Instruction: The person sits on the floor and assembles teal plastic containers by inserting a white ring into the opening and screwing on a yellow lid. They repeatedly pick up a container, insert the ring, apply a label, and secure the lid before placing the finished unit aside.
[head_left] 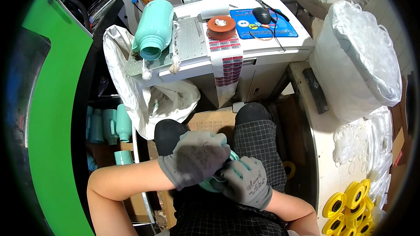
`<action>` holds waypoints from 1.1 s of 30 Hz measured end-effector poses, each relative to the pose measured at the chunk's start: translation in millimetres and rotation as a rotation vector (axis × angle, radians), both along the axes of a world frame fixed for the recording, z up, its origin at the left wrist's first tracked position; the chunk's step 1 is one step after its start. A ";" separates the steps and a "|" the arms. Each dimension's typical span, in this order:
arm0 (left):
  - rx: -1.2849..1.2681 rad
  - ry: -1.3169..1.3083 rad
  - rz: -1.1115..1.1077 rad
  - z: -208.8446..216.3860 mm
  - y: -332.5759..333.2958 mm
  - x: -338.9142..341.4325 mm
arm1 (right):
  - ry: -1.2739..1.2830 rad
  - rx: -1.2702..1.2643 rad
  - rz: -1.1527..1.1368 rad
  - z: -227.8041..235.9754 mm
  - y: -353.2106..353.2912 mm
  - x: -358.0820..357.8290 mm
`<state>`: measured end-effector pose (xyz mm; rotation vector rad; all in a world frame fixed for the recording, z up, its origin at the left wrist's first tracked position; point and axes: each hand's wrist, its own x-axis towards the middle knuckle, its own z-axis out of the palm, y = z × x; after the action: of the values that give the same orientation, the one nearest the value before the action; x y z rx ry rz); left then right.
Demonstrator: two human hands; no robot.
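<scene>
In the head view, my left hand (197, 155), in a grey glove, bends over the lap, just off 6 o'clock toward 7. Its grip is curled together over a turquoise piece (209, 185), but I can't tell whether it's clamped, since the fingertips are hidden underneath. My right hand (249, 181), gloved alike, comes in from 5 o'clock, its grip clamped on that same piece. The piece sits at 6 o'clock between the two hands, above the dark checked trousers (260, 148); mostly I see slivers of it, so I can't make out its full shape.

At 12 o'clock stands a white surface (302, 26). Toward 11 on it, a turquoise jug (155, 22) lies on its side on a perforated plate (192, 35), mouth toward me. An orange-brown roll (221, 28) sits by 12, beside a blue mat (286, 30) with a black mouse (261, 15), and a printed label strip (228, 63) hangs over the front edge.

Near 9 o'clock I have turquoise bottles (124, 122) inside a box; between 2 and 3, a bulging white bag (345, 57); at 4, yellow spools (335, 204) piled together.
</scene>
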<state>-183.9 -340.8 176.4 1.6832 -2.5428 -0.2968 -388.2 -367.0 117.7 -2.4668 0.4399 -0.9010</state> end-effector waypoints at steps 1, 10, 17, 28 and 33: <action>-0.019 -0.001 0.000 -2.9 0.1 -1.7 | -0.016 0.006 -0.016 0.4 1.4 0.6; -0.396 0.538 0.328 -79.2 55.1 -47.1 | -0.196 0.377 -0.404 -28.2 10.7 -105.1; -0.296 0.802 0.192 -76.5 15.5 -32.6 | 0.021 1.790 -0.575 -5.7 4.8 -165.1; -0.211 1.007 1.027 -285.4 -173.9 87.7 | 0.064 0.358 -0.565 -46.0 -10.3 -162.4; -0.408 0.933 0.909 -189.9 -123.8 18.6 | 0.094 0.241 -0.657 -62.3 0.7 -159.9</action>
<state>-165.4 -464.6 -13.5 1.7302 -0.9885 -0.3316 -548.1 -366.4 55.4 -2.1627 1.3581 -0.8995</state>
